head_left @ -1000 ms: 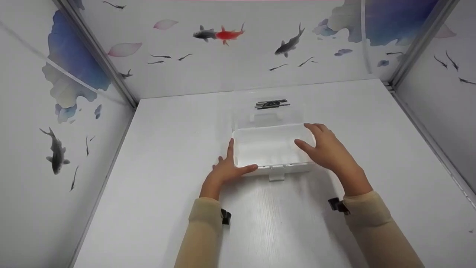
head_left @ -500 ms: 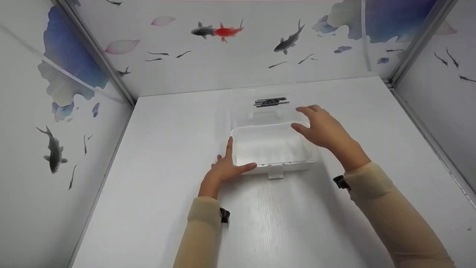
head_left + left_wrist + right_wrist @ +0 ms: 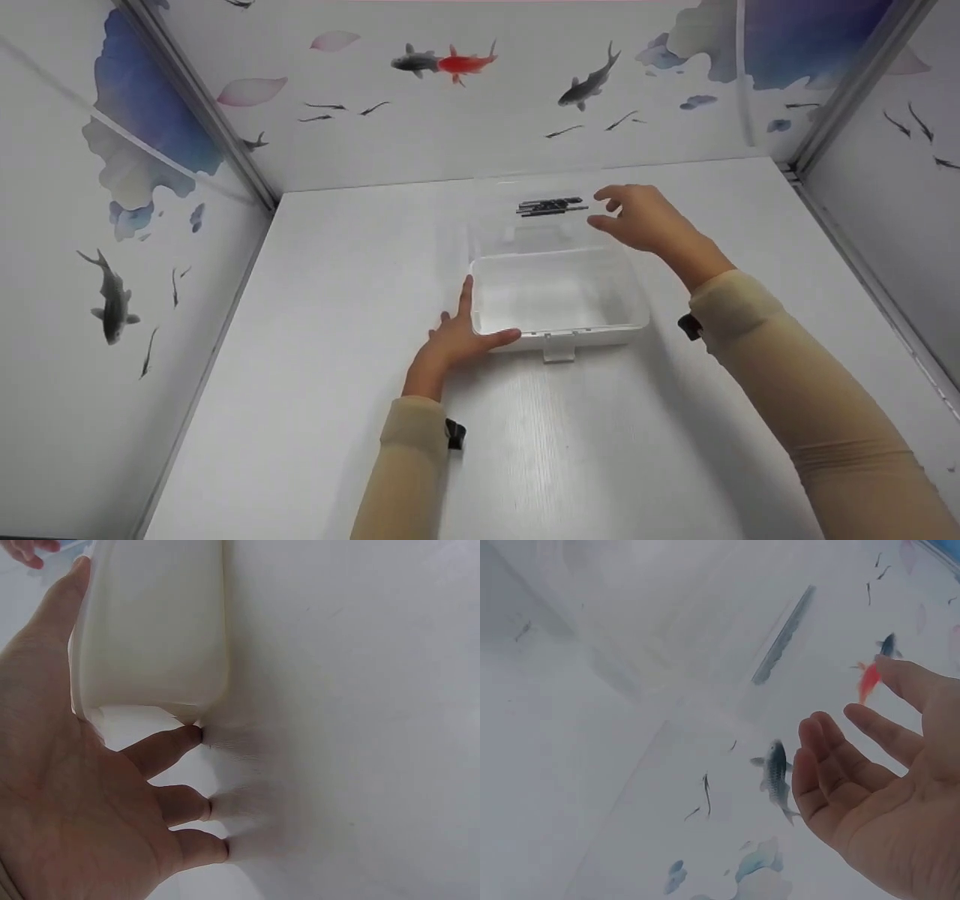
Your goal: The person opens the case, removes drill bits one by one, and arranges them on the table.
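A clear plastic box (image 3: 607,335) stands on the white table, its see-through lid (image 3: 491,236) folded back behind it. My left hand (image 3: 454,341) spreads around the front left corner, thumb along the front rim and forefinger along the left side. In the left wrist view, the other straight fingers (image 3: 184,802) reach down to the table beside the box wall (image 3: 150,622). Several dark, thin drill bits (image 3: 553,206) lie in a bunch at the back, overlapping the lid in the head view. My right hand (image 3: 637,217) hovers just right of them, fingers loosely bent and holding nothing.
A front latch (image 3: 559,349) hangs from the box. White panels with painted fish (image 3: 590,82) enclose the table at the back and both sides. Black wrist mounts (image 3: 454,433) show beside the sleeves.
My right hand has left the right side of the box and moved back toward the drill bits. My left hand has stayed at the box's corner.
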Action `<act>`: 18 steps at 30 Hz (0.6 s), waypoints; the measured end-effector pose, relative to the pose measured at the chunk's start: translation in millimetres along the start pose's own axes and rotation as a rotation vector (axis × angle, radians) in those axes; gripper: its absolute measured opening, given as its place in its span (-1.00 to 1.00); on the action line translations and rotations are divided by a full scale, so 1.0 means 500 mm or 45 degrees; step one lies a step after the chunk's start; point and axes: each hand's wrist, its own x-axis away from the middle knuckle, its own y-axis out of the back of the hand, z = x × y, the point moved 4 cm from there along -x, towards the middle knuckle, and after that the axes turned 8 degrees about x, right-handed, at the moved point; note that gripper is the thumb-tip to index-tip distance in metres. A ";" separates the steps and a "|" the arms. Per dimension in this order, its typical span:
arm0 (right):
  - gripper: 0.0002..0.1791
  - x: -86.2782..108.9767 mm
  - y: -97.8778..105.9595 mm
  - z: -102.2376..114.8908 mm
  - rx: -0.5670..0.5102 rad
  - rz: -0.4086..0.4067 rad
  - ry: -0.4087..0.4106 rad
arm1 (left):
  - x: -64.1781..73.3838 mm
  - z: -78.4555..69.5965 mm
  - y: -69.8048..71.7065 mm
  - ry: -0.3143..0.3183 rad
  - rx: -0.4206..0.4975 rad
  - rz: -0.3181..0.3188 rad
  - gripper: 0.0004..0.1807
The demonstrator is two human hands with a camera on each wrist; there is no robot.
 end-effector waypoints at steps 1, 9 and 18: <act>-0.37 -0.007 0.002 -0.001 -0.001 0.019 -0.007 | -0.001 0.001 0.000 -0.001 0.004 0.000 0.50; -0.35 -0.060 0.012 -0.002 -0.010 0.145 -0.020 | 0.002 0.002 0.006 0.003 0.021 -0.009 0.51; -0.35 -0.094 0.008 -0.015 -0.058 0.156 0.001 | 0.005 -0.001 0.003 0.000 0.007 0.012 0.49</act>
